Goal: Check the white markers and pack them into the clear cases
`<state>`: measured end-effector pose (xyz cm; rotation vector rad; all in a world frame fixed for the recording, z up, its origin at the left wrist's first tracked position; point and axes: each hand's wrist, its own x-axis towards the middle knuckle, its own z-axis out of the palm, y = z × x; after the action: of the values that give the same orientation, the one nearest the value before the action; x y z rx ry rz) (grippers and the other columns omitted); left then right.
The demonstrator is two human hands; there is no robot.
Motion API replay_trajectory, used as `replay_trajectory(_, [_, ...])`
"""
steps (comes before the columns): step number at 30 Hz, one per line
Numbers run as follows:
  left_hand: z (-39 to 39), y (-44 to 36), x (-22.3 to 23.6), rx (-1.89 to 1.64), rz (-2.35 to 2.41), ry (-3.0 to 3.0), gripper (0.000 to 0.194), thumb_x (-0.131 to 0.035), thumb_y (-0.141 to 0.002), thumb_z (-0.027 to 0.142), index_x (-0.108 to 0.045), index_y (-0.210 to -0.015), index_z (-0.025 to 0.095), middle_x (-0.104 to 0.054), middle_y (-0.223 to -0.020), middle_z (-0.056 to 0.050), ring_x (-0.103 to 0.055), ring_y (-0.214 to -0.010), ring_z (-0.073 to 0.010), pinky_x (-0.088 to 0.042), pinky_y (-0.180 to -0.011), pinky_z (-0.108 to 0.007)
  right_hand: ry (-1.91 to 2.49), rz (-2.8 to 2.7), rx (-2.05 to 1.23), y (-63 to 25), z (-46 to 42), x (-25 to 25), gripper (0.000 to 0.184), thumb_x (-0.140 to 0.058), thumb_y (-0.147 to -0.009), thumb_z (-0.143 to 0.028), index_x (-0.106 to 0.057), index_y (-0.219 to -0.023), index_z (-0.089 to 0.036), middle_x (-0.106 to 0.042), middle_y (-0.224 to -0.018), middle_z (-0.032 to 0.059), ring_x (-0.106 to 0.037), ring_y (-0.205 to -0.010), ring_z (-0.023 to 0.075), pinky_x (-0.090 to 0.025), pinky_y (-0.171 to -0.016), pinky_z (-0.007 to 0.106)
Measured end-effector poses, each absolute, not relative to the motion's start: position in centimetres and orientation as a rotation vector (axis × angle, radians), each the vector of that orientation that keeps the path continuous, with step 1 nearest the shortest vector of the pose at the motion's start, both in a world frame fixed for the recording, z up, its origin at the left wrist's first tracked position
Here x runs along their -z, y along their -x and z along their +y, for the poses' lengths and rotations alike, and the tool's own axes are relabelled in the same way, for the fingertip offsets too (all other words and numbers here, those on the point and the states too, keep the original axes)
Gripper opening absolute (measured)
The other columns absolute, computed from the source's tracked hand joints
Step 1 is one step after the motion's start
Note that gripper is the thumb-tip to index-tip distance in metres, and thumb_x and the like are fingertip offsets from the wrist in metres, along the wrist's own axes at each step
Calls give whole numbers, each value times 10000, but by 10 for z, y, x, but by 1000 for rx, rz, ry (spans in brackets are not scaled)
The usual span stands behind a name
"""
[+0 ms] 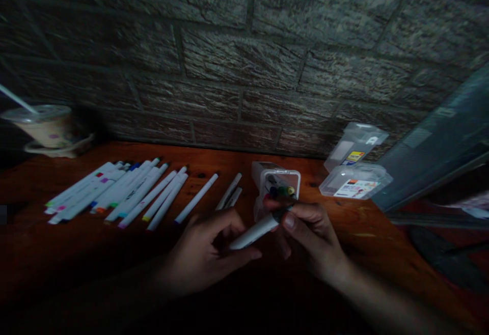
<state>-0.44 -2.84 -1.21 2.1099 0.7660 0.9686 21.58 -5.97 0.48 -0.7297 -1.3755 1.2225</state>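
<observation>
A white marker [254,234] with a dark cap slants in front of the clear plastic box. My right hand [315,233] is closed on its capped upper end, with thumb and fingers pinching it. My left hand [208,253] is around the marker's lower end, its thumb and fingers apart; whether they touch the marker is hard to see. Just behind my hands is the open clear plastic box [263,168], with several markers [282,191] inside showing coloured ends. To its left, a couple of loose pens [229,191] lie on the wooden table, partly behind my left hand.
Several white markers [130,192] with coloured ends lie in a row on the table [214,159]. A lidded drink cup [49,127] with a straw stands far left. Clear plastic cases [355,181] sit at the right edge. A stone-block wall [237,70] runs behind.
</observation>
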Motion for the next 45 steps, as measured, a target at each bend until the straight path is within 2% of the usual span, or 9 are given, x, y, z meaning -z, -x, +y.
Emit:
replay_trajectory(3, [-28, 5, 13, -982, 774, -2126, 269, -806, -849, 345, -607, -769, 183, -606, -640, 44, -547, -539, -94, -394, -495, -186, 726, -1364, -1221, -215, -60, -5, 226, -692, -982, -414, -850, -920, -264, -581, -530, -38, -471, -410, 94, -336, -407, 235])
replay_trajectory(9, [-28, 4, 12, -1027, 758, -2183, 275, -802, -853, 344, -601, -759, 182, -595, -623, 50, -523, -518, -85, -372, -485, -184, 751, -1397, -1202, -217, -59, -6, 199, -738, -953, -397, -834, -1096, -296, -576, -531, -56, -463, -404, 78, -341, -422, 222])
replay_trajectory(14, [-28, 4, 11, -1024, 772, -2198, 246, -801, -850, 306, -604, -766, 185, -587, -620, 60, -517, -518, -78, -373, -486, -174, 771, -1321, -1176, -217, -58, -3, 250, -729, -956, -419, -829, -830, -227, -567, -510, -43, -465, -414, 80, -370, -411, 217])
replay_trajectory(17, [-27, 4, 11, -1016, 788, -2203, 240, -796, -846, 279, -592, -762, 188, -592, -620, 63, -515, -512, -75, -372, -479, -169, 777, -1300, -1199, -218, -59, -2, 291, -724, -957, -426, -802, -770, -217, -582, -529, -34, -474, -424, 83, -378, -407, 217])
replay_trajectory(26, [-28, 4, 12, -1097, 741, -2258, 252, -792, -845, 249, -567, -744, 193, -553, -599, 76, -483, -494, -68, -351, -473, -178, 756, -1279, -1293, -218, -59, -2, 196, -781, -907, -412, -858, -995, -256, -598, -530, -40, -443, -404, 79, -342, -390, 218])
replay_trajectory(31, [-27, 4, 13, -1115, 715, -2266, 244, -797, -840, 217, -569, -755, 190, -548, -607, 80, -477, -495, -62, -344, -475, -172, 736, -1259, -1312, -218, -59, -3, 178, -804, -889, -394, -855, -1006, -270, -640, -590, -38, -452, -405, 64, -346, -392, 213])
replay_trajectory(37, [-26, 6, 11, -1034, 714, -2223, 251, -803, -846, 284, -589, -758, 186, -560, -609, 72, -496, -508, -70, -363, -485, -169, 729, -1253, -1295, -218, -61, -7, 216, -770, -923, -378, -816, -781, -221, -670, -635, -20, -491, -422, 67, -367, -403, 212])
replay_trajectory(40, [-25, 7, 8, -916, 681, -2189, 196, -781, -860, 308, -634, -835, 182, -610, -659, 56, -540, -550, -82, -399, -511, -168, 741, -1218, -1279, -218, -60, -10, 241, -766, -925, -373, -798, -752, -208, -706, -698, -4, -493, -414, 62, -376, -396, 210])
replay_trajectory(45, [-26, 8, 9, -779, 696, -2186, 214, -646, -958, 345, -678, -843, 167, -621, -664, 30, -559, -587, -104, -420, -542, -189, 743, -1151, -1279, -219, -57, -11, 254, -770, -915, -403, -794, -755, -208, -659, -623, -23, -476, -390, 66, -393, -381, 206])
